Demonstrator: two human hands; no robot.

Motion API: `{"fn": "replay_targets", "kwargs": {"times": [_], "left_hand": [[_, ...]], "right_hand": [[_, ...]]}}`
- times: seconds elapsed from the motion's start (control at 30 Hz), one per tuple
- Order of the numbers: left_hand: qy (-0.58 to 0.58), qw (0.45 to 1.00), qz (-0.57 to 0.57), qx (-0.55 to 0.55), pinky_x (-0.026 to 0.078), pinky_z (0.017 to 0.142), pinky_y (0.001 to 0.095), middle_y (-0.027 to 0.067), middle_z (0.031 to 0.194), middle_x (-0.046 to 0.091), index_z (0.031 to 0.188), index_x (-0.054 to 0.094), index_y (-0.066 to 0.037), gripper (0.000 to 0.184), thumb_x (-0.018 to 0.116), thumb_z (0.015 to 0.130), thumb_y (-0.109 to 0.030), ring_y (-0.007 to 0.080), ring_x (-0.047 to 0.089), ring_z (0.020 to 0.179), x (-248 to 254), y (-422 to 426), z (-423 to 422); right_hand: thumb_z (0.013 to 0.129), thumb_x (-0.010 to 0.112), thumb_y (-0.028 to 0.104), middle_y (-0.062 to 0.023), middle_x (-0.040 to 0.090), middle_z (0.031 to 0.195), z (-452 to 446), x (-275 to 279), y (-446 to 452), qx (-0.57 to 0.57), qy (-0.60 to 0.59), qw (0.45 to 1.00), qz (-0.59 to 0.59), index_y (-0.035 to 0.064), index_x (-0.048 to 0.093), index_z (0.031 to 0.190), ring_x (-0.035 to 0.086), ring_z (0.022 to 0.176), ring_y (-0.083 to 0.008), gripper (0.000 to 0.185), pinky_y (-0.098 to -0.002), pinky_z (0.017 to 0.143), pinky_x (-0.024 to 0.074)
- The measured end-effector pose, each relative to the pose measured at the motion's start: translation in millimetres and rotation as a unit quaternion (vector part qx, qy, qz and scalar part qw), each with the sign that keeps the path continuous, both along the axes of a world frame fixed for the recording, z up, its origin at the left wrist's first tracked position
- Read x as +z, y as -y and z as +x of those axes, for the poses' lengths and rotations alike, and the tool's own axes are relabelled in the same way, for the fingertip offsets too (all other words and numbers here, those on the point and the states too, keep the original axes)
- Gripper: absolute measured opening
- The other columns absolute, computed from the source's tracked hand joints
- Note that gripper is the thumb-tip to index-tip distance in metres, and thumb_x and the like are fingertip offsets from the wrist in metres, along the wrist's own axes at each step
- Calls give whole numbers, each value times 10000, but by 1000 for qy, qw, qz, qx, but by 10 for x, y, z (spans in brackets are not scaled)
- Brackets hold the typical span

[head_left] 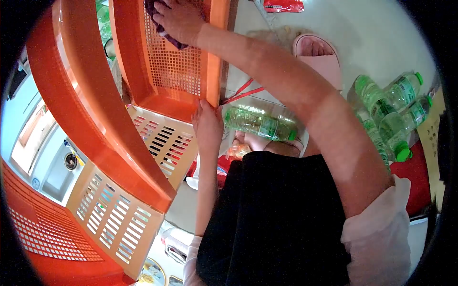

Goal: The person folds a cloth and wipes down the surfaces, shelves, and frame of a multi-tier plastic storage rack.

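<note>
An orange plastic rack (213, 62) with mesh bottoms and beige slotted panels (114, 212) fills the left of the view, tipped on its side. My right hand (180, 21) reaches across into its upper compartment and presses a dark purple cloth (177, 42) against the orange mesh, fingers bent over it. Lower down, my left hand (208, 121) grips the rack's edge near the corner beside the beige panel. Some of the left fingertips are hidden behind the rim.
A green-capped plastic bottle (260, 124) lies by my feet, close to red straps (244, 90). Several more bottles (381, 112) are heaped at the right. A pink slipper (319, 64) is on a foot on the pale floor. A red packet (284, 5) lies at the top.
</note>
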State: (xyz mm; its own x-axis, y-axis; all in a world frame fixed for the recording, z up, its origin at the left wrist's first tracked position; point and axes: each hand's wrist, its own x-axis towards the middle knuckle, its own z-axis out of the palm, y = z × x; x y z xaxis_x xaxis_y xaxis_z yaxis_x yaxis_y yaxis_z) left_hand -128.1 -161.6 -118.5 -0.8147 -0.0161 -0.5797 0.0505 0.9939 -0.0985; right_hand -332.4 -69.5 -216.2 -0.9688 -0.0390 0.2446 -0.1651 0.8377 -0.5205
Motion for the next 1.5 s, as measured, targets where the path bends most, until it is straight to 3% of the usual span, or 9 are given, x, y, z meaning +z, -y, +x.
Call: {"fn": "replay_targets", "kwargs": {"times": [0.07,0.6,0.77,0.83,0.9,0.97,1.1,1.17,1.5], "left_hand": [[-1,1000,-3,-6,381,813,458,236,942,536,974,418,48,307,529,811,-188,393,513,910,-10,38,1],[-31,999,1,-31,384,817,465,250,994,523,1030,404,67,348,506,826,-195,392,518,891,-36,17,65],[-19,999,-29,-36,381,831,459,255,966,533,1015,405,71,354,514,821,-204,393,512,913,-54,57,47],[-1,999,-38,-19,378,838,457,253,966,534,1017,405,73,358,514,821,-207,395,508,921,-7,6,-9],[18,999,-51,-2,375,846,455,252,967,535,1018,405,74,362,514,821,-209,397,505,929,12,-12,-36],[30,998,-51,12,372,855,454,253,986,528,1010,407,77,358,511,822,-209,398,504,931,5,-29,-36],[31,998,-53,4,372,858,457,255,1001,517,1004,408,76,347,509,823,-203,400,504,927,14,-47,-26],[10,999,-45,-16,378,847,461,255,1001,507,995,405,72,335,509,823,-196,400,505,919,-35,-2,-1],[-16,999,-27,-35,386,823,462,245,987,510,986,402,76,329,506,825,-193,394,508,912,-34,38,62]], "right_hand": [[720,550,238,-62,500,1040,155,109,19,-7,-87,996,-7,88,565,892,430,1045,-237,228,-399,941,312],[745,504,188,-59,470,1210,805,297,257,194,56,946,254,109,601,1006,325,1215,-236,289,-474,1046,142],[822,499,259,-127,236,1380,131,734,-721,129,285,949,-30,21,284,1312,158,1294,-294,586,-409,1062,126],[840,457,186,-171,425,1236,-55,-266,-504,265,-225,859,-375,10,394,1229,387,1167,-273,432,-367,961,329],[849,464,210,-141,622,784,-190,409,-869,170,-54,978,112,44,509,1093,574,679,-213,299,-338,567,463],[838,511,262,-128,600,962,168,1100,-1421,179,299,623,-700,68,476,1158,574,758,-204,376,-321,626,470],[807,531,229,-76,625,761,392,1667,-1114,-74,350,752,-554,-10,591,940,566,623,-155,280,-311,532,447],[746,595,196,-124,615,939,333,1150,-873,143,374,518,-756,21,571,1002,593,862,-214,311,-318,783,467],[711,574,194,-226,553,996,405,873,-97,41,268,901,-337,-70,442,1049,588,849,-348,449,-430,693,483]]}}
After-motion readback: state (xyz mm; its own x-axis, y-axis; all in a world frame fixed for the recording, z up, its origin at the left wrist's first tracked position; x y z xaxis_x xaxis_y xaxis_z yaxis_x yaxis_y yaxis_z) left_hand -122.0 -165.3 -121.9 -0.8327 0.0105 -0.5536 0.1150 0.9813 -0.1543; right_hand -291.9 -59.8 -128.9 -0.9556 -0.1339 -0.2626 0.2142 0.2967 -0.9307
